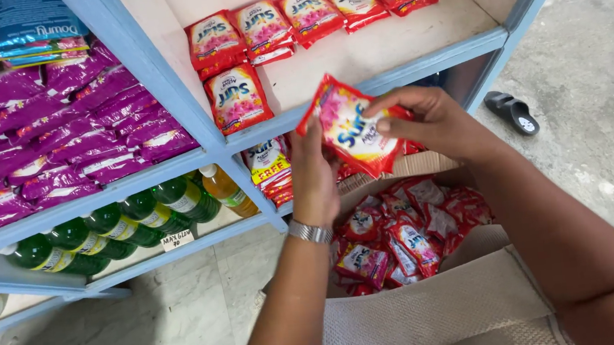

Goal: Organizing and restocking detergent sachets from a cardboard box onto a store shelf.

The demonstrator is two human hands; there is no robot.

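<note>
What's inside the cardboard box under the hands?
The box holds a loose heap of red sachets, like the one both hands grip. The left hand and a beige cloth cover parts; the bottom is hidden.

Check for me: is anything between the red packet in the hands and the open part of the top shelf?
Nothing visible. Both hands, left and right, hold the red packet just in front of the shelf edge. The bare shelf board lies behind it, with a row of packets further back.
</note>
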